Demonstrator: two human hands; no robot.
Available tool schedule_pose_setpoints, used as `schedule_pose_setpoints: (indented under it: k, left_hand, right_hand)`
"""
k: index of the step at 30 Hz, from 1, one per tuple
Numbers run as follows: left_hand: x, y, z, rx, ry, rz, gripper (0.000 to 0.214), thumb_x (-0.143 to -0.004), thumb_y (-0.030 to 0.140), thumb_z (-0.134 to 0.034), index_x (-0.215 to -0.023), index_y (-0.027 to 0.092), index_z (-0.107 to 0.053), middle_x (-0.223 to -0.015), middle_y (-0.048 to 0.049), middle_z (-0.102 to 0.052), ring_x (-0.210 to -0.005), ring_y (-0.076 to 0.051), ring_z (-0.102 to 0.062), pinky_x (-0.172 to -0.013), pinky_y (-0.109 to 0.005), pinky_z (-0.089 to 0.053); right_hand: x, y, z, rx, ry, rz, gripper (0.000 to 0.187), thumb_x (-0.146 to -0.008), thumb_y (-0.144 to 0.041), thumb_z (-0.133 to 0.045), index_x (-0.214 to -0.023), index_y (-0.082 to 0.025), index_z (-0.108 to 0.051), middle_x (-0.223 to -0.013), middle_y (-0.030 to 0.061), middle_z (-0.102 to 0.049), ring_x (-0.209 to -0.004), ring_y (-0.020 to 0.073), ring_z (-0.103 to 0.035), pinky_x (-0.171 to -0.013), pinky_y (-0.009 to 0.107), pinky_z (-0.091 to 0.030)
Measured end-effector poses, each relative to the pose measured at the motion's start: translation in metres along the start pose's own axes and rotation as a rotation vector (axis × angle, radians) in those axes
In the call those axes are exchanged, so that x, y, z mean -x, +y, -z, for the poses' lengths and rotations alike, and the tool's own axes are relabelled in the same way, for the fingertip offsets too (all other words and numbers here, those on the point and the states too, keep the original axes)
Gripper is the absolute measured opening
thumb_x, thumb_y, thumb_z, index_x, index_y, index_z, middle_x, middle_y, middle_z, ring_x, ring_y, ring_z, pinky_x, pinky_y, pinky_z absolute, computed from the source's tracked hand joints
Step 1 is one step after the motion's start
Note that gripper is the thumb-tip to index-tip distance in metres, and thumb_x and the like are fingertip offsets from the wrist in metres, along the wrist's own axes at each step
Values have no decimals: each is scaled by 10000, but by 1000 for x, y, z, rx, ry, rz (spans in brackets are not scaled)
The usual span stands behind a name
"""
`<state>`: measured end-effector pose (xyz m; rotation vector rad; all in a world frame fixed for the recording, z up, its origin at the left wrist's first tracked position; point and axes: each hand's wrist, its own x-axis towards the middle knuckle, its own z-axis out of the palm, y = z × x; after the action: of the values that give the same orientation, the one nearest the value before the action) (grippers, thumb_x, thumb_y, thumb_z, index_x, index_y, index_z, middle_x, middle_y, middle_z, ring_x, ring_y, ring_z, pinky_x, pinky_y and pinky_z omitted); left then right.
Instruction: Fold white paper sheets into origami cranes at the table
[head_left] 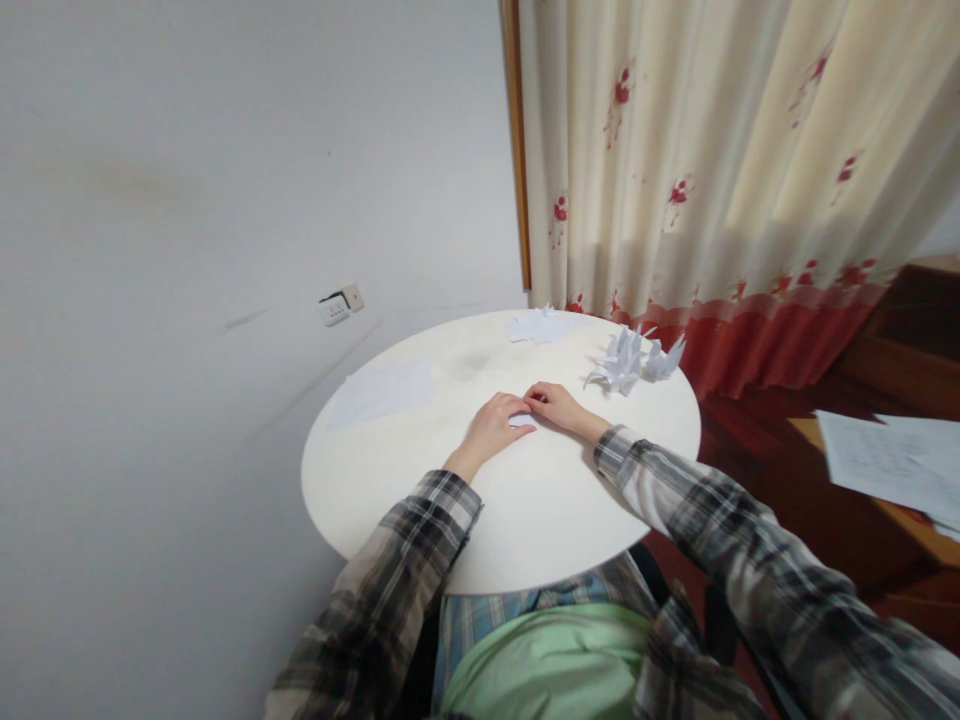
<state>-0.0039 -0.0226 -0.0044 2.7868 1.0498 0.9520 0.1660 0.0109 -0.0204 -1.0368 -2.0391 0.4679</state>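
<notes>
Paper [520, 421] sits in your curled left hand [495, 425] and pinching right hand [556, 404] — seemingly unfinished; folded pieces [622, 362] look done, a flat sheet [388, 390] unworked.

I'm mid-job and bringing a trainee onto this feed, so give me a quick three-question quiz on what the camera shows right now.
1. Multiple choice: what shows at the fingertips of the left hand?
A) a wall socket
B) a small piece of white paper
C) a curtain

2. True or false: the folded paper pieces stand nearer to the right hand than to the left hand.

3. Fill in the blank: the flat paper to the left of the hands lies on a round, ____ table.

Key: 1. B; 2. True; 3. white
</notes>
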Motion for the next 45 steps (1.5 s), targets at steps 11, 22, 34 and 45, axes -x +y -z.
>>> schedule_pose_setpoints:
  k: [11,22,34,45]
  left_hand:
    - [1,0,-3,-117,-33,32,187,-820,305,-489,-889,206,-633,-885,-27,-644,-840,-139,-565,-781,-267,-438]
    - [2,-2,-6,-99,-40,59,176,-784,212,-517,-916,212,-634,-916,-30,-635,-885,-148,-552,-818,-277,-439]
    - [2,-11,-6,-162,-28,221,180,-817,222,-474,-881,196,-640,-888,-41,-643,-867,-168,-550,-787,-294,-434]
    - [1,-17,-9,-20,-4,211,162,-801,269,-516,-822,188,-655,-840,-37,-647,-821,-159,-561,-776,-284,-429]
  right_hand:
    - [-2,0,1,44,-28,-4,216,-827,-223,-456,-766,-125,-638,-743,36,-604,-685,106,-506,-646,211,-363]
    - [-1,-4,3,54,-30,-13,236,-838,-231,-440,-756,-132,-638,-747,35,-606,-685,105,-505,-647,208,-360]
    - [0,-7,2,-42,-51,-19,300,-819,-380,-484,-742,-138,-644,-712,24,-600,-654,98,-494,-614,209,-356]
    - [2,2,-3,3,-23,75,151,-668,-266,-663,-738,-138,-625,-703,9,-584,-613,84,-484,-609,205,-382]
